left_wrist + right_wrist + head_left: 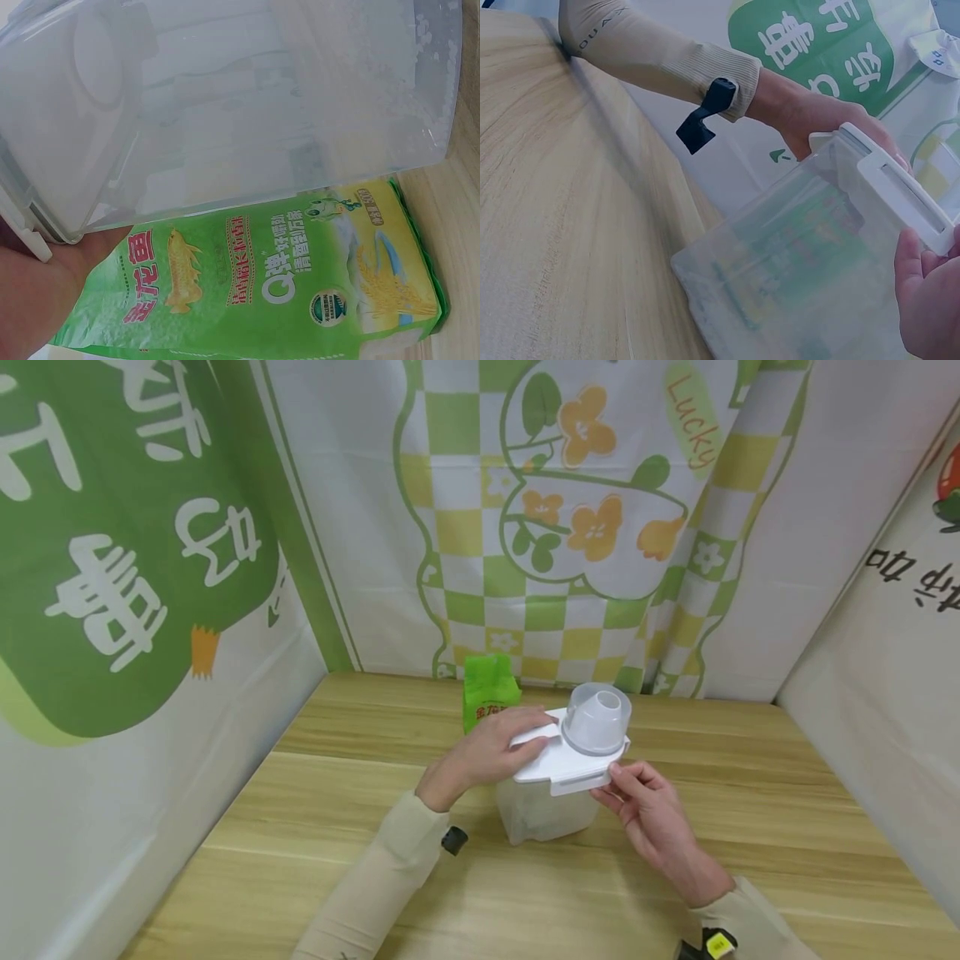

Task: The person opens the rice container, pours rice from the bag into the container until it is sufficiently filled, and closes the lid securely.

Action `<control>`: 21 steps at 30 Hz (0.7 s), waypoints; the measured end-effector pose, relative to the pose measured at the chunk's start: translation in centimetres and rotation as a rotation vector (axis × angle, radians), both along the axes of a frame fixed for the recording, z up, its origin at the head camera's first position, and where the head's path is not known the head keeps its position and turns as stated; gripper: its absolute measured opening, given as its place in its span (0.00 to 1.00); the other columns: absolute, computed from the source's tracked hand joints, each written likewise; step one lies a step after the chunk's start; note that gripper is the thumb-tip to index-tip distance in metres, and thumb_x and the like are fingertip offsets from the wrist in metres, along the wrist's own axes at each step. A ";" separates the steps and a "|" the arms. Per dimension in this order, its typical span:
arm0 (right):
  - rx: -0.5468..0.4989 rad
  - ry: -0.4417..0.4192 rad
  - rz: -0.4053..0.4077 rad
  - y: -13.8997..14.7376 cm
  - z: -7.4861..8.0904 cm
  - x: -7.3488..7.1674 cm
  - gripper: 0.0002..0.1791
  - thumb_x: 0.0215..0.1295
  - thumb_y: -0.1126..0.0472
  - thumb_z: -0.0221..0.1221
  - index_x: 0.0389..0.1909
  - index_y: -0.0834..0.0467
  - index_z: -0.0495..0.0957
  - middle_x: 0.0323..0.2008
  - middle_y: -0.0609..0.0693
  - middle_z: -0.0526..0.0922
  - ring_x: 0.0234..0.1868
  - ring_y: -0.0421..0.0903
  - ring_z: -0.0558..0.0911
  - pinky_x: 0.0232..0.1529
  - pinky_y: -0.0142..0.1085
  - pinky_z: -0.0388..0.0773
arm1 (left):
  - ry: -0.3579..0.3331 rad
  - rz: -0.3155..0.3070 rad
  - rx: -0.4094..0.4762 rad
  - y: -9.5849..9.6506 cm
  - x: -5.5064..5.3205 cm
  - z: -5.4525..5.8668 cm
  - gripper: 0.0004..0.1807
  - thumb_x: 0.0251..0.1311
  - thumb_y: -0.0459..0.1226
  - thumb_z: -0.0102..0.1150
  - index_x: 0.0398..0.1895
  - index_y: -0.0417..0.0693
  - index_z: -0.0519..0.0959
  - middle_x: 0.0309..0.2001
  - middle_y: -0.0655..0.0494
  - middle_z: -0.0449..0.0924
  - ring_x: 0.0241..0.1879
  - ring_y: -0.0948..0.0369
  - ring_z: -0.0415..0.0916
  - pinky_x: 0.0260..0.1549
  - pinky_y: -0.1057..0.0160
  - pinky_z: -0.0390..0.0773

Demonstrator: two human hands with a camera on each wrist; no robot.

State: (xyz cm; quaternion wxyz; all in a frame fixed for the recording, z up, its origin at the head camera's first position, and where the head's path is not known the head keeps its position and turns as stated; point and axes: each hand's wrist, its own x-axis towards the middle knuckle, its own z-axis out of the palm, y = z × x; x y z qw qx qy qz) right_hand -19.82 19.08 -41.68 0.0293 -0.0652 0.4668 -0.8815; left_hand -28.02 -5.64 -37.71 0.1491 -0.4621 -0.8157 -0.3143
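**Both of our hands grip the white lid (561, 767) of a clear container (551, 814)**

With twelve o'clock towards the far cloth (491, 535), we see the clear container in the middle of the worktop (360, 793), its white lid on top. Our left hand (483, 747) is clamped on the lid at nine o'clock, the thumb lying over the top and the fingers reaching across the far part of that side. Our right hand (654, 818) holds the lid at four o'clock, thumb and fingers together on the end of the slotted latch (581, 783) that runs along the near edge. We cannot tell whether that latch is fastened.

A translucent cup (595, 727) sits on the lid at one o'clock, between us and the cloth. Through the container's wall, the left wrist view shows small white specks (424, 37) near the base.

At eleven o'clock from the container, just behind it, we find a green bag (487, 683) standing on the worktop; its front carries a golden fish (182, 271) and a yellow patch at the bottom. Beige sleeves (393, 852) cover our forearms, and a black wrist mount (453, 840) shows at our left cuff.
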 end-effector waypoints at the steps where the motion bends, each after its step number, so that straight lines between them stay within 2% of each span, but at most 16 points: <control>1: -0.003 0.003 0.000 0.0 0.0 0.0 0.13 0.71 0.70 0.52 0.28 0.56 0.79 0.34 0.47 0.80 0.36 0.40 0.82 0.46 0.35 0.85 | 0.000 0.001 -0.002 0.0 0.0 0.0 0.17 0.68 0.41 0.53 0.57 0.48 0.79 0.59 0.53 0.80 0.64 0.56 0.73 0.65 0.58 0.71; 7: 0.011 -0.006 -0.017 -0.1 0.1 0.1 0.13 0.71 0.70 0.53 0.28 0.55 0.79 0.34 0.46 0.79 0.36 0.39 0.82 0.45 0.34 0.85 | -0.005 0.005 -0.005 0.0 0.0 0.0 0.18 0.69 0.42 0.53 0.58 0.48 0.79 0.59 0.53 0.80 0.64 0.57 0.73 0.65 0.58 0.71; 13: 0.030 -0.035 -0.035 -0.2 0.4 0.2 0.13 0.71 0.69 0.53 0.27 0.55 0.78 0.33 0.46 0.78 0.34 0.39 0.81 0.40 0.31 0.84 | 0.002 -0.004 0.005 0.0 0.0 0.0 0.17 0.68 0.41 0.53 0.57 0.48 0.79 0.58 0.53 0.81 0.63 0.57 0.73 0.64 0.58 0.72; 21: 0.067 -0.072 0.040 0.3 1.1 0.4 0.12 0.73 0.67 0.52 0.29 0.55 0.77 0.33 0.47 0.80 0.33 0.40 0.82 0.40 0.31 0.84 | -0.001 -0.013 0.006 -0.1 0.0 0.0 0.17 0.69 0.41 0.51 0.57 0.49 0.79 0.58 0.54 0.81 0.64 0.58 0.73 0.65 0.60 0.71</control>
